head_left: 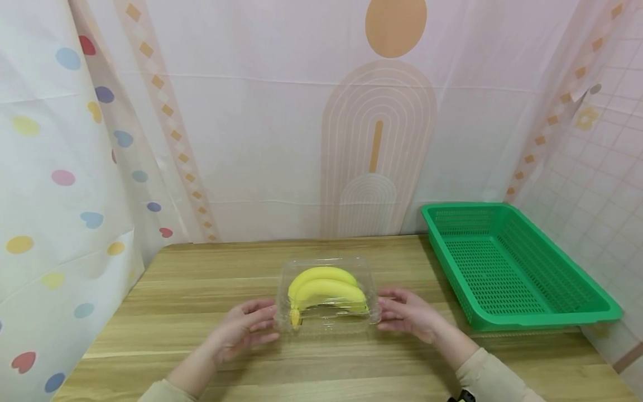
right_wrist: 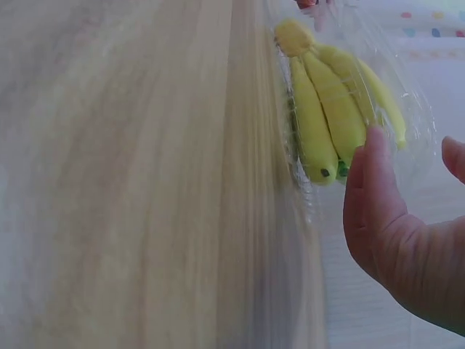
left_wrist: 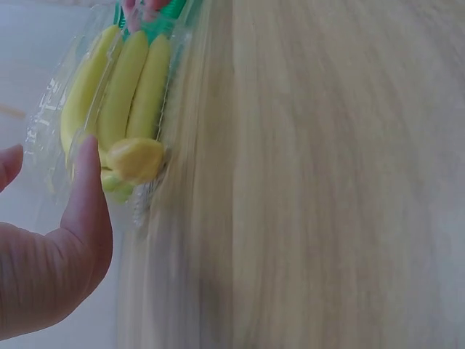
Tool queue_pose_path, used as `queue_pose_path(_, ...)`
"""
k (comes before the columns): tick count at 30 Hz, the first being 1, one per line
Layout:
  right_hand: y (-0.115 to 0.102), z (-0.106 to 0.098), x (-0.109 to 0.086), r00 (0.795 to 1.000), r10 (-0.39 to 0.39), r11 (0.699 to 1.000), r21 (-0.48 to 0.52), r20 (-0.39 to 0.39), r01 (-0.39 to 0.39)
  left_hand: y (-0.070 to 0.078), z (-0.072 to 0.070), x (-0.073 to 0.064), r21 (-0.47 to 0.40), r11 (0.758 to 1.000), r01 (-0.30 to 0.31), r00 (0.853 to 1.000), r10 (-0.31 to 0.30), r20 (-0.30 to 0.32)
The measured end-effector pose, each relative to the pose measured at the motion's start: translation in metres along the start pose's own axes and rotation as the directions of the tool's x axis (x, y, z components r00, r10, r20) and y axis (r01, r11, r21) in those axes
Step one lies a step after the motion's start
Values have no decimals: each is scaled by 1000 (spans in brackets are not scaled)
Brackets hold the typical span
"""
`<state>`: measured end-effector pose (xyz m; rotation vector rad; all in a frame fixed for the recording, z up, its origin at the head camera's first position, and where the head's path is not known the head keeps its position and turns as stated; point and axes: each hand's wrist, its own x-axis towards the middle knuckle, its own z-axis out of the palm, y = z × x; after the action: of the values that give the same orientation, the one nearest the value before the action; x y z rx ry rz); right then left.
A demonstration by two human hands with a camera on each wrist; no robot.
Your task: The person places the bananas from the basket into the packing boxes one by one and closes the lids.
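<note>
A clear plastic clamshell box (head_left: 331, 325) lies on the wooden table with a bunch of yellow bananas (head_left: 325, 289) inside; its lid appears closed over them. At the box's left side is my left hand (head_left: 247, 328), fingers extended against or right beside the plastic. My right hand (head_left: 409, 316) mirrors it at the right side, its fingertips at the box edge. Both wrist views show straight fingers near the box wall, with the thumb held apart. The bananas' stem end (left_wrist: 136, 160) faces the left hand.
On the right of the wooden table (head_left: 201, 279) stands a green perforated plastic basket (head_left: 545, 319), nothing visible in it. A patterned curtain (head_left: 261, 156) hangs behind the table, and dotted cloth (head_left: 45, 195) hangs along the left side.
</note>
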<state>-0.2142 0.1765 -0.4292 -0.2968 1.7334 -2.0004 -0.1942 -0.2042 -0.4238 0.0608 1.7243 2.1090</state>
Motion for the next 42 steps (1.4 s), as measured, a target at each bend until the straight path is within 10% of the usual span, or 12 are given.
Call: queue_pose_path(42,14,17,3,997,46,979,202,-58,-33,-15,9,8,-60,998,-36,999,34,-34)
